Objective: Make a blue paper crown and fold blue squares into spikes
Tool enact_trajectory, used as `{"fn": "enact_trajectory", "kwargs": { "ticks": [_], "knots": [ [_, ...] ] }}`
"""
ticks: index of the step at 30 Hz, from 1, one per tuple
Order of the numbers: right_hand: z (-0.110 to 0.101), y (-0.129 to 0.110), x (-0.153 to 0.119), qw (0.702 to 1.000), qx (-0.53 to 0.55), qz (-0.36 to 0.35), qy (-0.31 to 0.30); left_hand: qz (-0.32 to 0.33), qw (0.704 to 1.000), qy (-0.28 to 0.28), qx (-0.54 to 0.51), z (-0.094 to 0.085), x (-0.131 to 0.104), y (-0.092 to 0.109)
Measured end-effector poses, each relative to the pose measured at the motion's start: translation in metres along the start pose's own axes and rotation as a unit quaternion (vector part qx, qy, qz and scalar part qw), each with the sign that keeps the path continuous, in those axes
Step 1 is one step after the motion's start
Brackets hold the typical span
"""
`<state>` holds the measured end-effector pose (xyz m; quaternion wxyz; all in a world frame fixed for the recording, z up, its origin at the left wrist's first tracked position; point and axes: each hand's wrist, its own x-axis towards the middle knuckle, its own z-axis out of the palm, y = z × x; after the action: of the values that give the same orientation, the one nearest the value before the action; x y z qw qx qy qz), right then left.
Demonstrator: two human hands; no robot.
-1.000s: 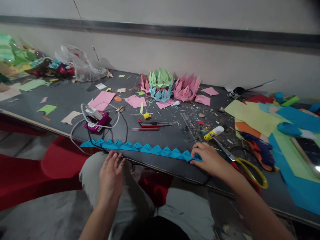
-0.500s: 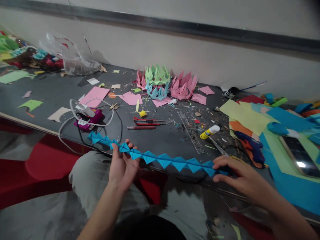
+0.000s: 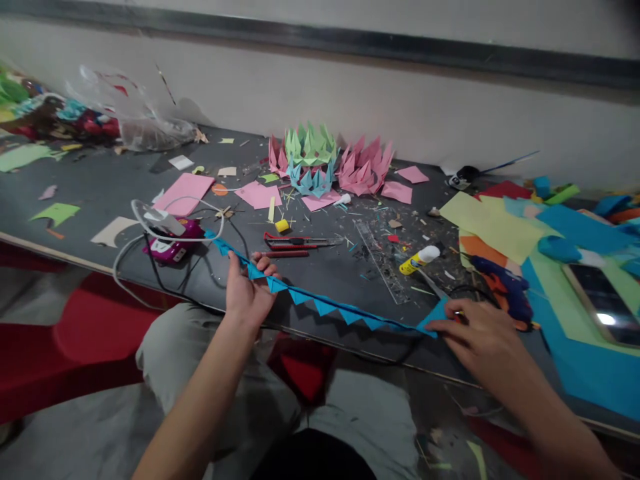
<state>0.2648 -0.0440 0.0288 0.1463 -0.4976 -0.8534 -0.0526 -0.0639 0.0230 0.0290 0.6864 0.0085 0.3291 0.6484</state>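
A long blue folded-paper strip (image 3: 324, 307) with a row of triangular points stretches between my two hands over the table's front edge. My left hand (image 3: 251, 287) is closed around its left part, palm up, with the thumb on the near side. The strip's far left end reaches close to a purple power adapter (image 3: 175, 241). My right hand (image 3: 473, 323) pinches the right end, where a larger blue triangle stands up by the fingertips. Just beyond that hand lie scissors (image 3: 434, 285), partly covered, and a yellow glue stick (image 3: 419, 260).
Folded paper crowns in green (image 3: 311, 145), light blue (image 3: 313, 177) and pink (image 3: 366, 167) stand near the wall. A red utility knife (image 3: 300, 241) and a clear ruler (image 3: 383, 261) lie mid-table. At right are a glue gun (image 3: 503, 290), paper sheets and a phone (image 3: 603, 303).
The strip has turned, so its points now hang along the lower edge only. Its left end has risen, and the right end piece has tilted up at my right hand.
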Motion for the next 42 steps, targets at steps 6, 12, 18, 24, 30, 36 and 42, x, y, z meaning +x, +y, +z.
{"fn": "enact_trajectory", "kwargs": {
  "ticks": [6,12,18,24,30,36,42],
  "knots": [
    [-0.007,-0.003,-0.004,0.994,-0.095,0.024,0.056,-0.065,0.989,-0.052,0.122,-0.011,-0.008,-0.009],
    [0.001,-0.017,0.011,0.982,0.025,0.179,0.051,-0.043,0.912,-0.096,0.397,-0.017,-0.010,-0.022],
    [0.017,-0.042,0.041,0.971,0.035,0.212,0.101,0.161,0.635,-0.083,0.751,-0.012,0.003,-0.020],
    [0.024,-0.041,0.062,0.990,0.042,0.131,-0.009,0.206,0.457,-0.095,0.860,-0.008,0.016,-0.006],
    [0.035,-0.038,0.084,0.983,-0.029,0.114,-0.143,0.179,0.340,-0.140,0.912,0.004,0.016,0.003],
    [0.042,-0.040,0.104,0.975,-0.017,0.099,-0.199,0.140,0.262,-0.085,0.951,0.024,0.018,-0.005],
    [0.041,-0.037,0.108,0.969,0.067,0.107,-0.211,0.165,0.243,-0.139,0.946,0.032,0.025,-0.013]
  ]
}}
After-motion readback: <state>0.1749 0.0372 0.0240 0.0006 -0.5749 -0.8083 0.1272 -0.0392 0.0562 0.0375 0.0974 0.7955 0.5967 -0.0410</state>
